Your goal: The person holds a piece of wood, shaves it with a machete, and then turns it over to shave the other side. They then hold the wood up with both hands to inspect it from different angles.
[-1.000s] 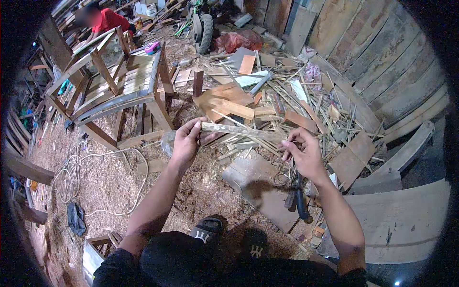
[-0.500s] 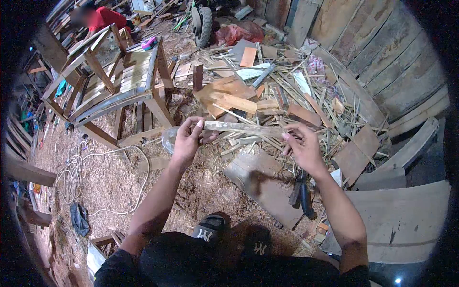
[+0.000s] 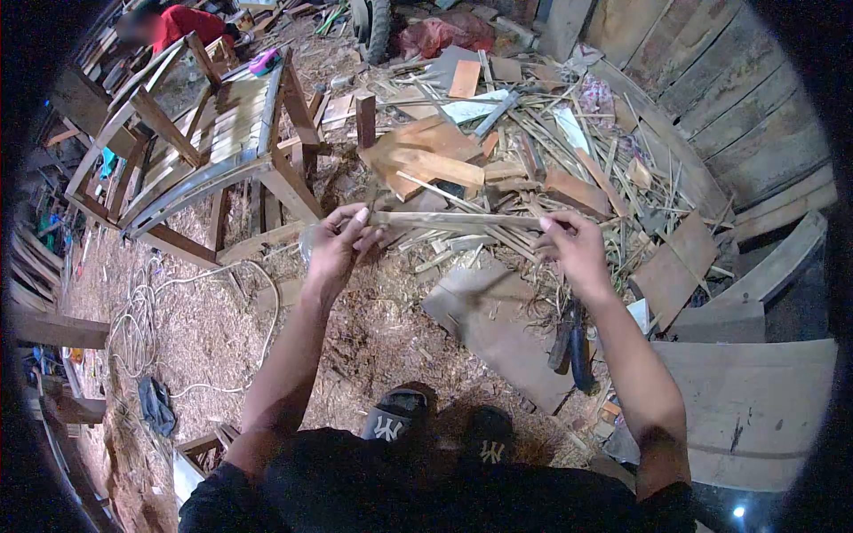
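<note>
A thin wooden strip [image 3: 458, 218] stretches level between my two hands, held out in front of me over the scrap heap. Its left end is pinched in my left hand [image 3: 336, 249], thumb on top and fingers curled. My right hand [image 3: 576, 253] grips the other end between thumb and fingertips. Behind the strip lie wood offcuts, among them a pale pointed board [image 3: 435, 166]. Below my right hand, a tool with a dark curved handle [image 3: 580, 346] rests by a flat grey-brown board [image 3: 498, 324].
An unfinished wooden frame with slats [image 3: 213, 133] stands at left, a pink object [image 3: 265, 61] on it. A pale cord [image 3: 138, 324] coils over the sawdust. A person in red [image 3: 185, 28] bends at the far left. Plank walls [image 3: 711, 80] rise at right.
The strip has turned in my hands, showing a narrower face than before. Both hands still hold its ends. My view has shifted slightly.
</note>
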Demonstrator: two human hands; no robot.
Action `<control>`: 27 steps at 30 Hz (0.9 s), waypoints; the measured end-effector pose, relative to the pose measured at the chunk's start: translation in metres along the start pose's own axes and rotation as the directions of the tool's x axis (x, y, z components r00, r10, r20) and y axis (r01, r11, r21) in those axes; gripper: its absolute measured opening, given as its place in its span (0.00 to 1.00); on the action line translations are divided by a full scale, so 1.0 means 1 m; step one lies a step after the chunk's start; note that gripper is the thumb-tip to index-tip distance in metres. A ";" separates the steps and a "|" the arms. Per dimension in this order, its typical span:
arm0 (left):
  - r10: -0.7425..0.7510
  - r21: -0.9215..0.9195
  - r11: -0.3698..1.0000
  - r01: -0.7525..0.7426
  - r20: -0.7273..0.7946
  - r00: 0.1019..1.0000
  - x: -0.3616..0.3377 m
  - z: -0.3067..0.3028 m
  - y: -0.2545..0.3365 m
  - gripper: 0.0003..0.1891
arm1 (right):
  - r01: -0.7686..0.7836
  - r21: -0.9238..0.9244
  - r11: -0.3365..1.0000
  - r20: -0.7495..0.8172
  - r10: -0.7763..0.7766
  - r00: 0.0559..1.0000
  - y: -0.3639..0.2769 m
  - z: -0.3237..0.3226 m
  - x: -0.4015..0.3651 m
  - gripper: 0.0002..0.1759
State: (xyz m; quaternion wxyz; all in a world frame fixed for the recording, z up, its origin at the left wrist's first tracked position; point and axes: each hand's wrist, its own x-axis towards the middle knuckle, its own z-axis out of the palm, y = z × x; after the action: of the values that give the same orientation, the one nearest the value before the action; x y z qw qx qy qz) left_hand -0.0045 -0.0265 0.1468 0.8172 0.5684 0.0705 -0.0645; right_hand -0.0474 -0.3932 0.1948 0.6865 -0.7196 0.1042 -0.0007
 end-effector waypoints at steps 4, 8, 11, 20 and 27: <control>-0.015 -0.027 1.000 0.010 -0.171 0.985 0.016 -0.028 -0.017 0.14 | -0.105 0.083 0.991 -0.057 0.110 0.992 0.011 -0.012 0.006 0.13; 0.034 0.023 0.999 -0.030 -0.152 0.988 0.027 -0.062 -0.038 0.18 | -0.089 0.138 0.986 -0.046 0.096 0.994 0.030 -0.025 0.009 0.14; 0.015 0.031 0.999 -0.007 -0.269 0.963 0.028 -0.073 -0.051 0.14 | -0.111 0.158 0.981 -0.057 0.121 0.991 0.034 -0.027 0.008 0.13; 0.428 0.721 0.693 -0.016 -0.394 0.813 0.027 -0.092 -0.089 0.15 | -0.169 0.192 0.967 -0.088 0.188 0.978 0.038 -0.020 0.001 0.14; 0.093 0.712 0.542 -0.446 0.477 0.874 -0.021 -0.003 -0.080 0.21 | -0.215 0.216 0.953 0.006 0.219 0.976 0.052 -0.008 -0.010 0.14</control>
State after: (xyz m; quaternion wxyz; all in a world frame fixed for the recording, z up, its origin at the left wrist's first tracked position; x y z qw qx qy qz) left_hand -0.0401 -0.0509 0.0762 0.4668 0.8542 -0.2181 -0.0694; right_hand -0.0659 -0.4011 0.1455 0.7552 -0.6253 0.1880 0.0568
